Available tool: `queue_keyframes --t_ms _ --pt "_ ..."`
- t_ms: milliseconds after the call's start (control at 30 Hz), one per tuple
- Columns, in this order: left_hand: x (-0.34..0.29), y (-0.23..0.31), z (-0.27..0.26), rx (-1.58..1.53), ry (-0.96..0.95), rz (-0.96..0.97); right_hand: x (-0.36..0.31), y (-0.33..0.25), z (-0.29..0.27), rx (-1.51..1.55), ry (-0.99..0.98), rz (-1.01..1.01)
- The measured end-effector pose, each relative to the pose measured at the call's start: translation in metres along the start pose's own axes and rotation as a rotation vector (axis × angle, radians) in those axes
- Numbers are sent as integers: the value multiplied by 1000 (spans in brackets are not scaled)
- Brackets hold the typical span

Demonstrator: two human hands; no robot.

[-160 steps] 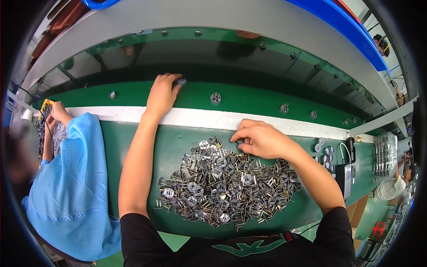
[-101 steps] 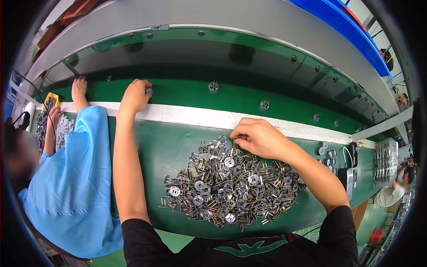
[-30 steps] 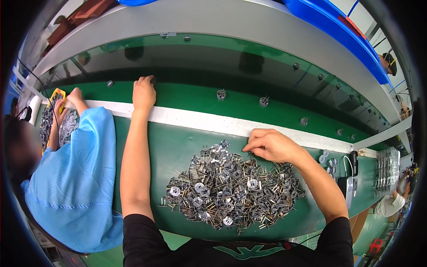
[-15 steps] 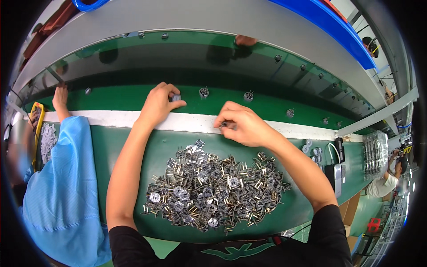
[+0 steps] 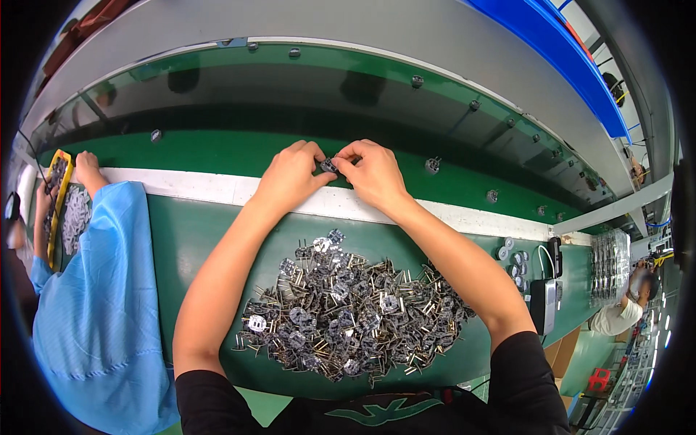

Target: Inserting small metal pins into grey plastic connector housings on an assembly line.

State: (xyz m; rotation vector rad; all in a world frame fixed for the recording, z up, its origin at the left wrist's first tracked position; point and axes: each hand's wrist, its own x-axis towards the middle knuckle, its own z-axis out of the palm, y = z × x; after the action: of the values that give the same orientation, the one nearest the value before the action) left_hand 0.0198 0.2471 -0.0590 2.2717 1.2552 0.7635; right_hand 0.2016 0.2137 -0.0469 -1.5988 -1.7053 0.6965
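On the far left, a co-worker (image 5: 98, 312) in blue stood by a yellow bin (image 5: 62, 203) and some pale pieces (image 5: 75, 226); one of that person's hands, which half a second earlier reached onto the green strip (image 5: 217, 154), was now back near the bin. A lone small piece (image 5: 156, 135) sat on the strip's left stretch. Farther right, the wearer's left hand (image 5: 288, 175) had its thumb and fingers drawn narrow on a small dark part (image 5: 328, 165), held over the strip; whether it was one piece or two, I could not tell. What showed of it slanted from far left to near right, but fingertips hid its ends and the way any prongs pointed. The right hand (image 5: 377, 175) pinched it from the other side; a moment before, the hands were apart, each with its own piece. Nearer, on the table (image 5: 196, 239), lay a heap of pronged parts (image 5: 362, 312), prongs pointing every way. To the right, a pronged piece (image 5: 433, 166) stood prongs-up on the strip; beyond came grey round caps (image 5: 515, 270), a boxy device (image 5: 541, 306) and clear trays (image 5: 610, 268).
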Motion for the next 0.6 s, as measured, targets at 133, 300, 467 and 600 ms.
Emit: queue_keyframes --t_ms 133,300,467,600 --pt "-2 1 5 33 30 3 1 2 5 -111 -3 -57" --pt "-4 2 10 28 35 -5 1 3 3 -274 -37 -170" --pt "-4 7 9 42 56 25 4 -8 -4 -485 -98 -247" --pt "-1 10 14 79 68 28 8 -14 -6 -602 -129 -237"
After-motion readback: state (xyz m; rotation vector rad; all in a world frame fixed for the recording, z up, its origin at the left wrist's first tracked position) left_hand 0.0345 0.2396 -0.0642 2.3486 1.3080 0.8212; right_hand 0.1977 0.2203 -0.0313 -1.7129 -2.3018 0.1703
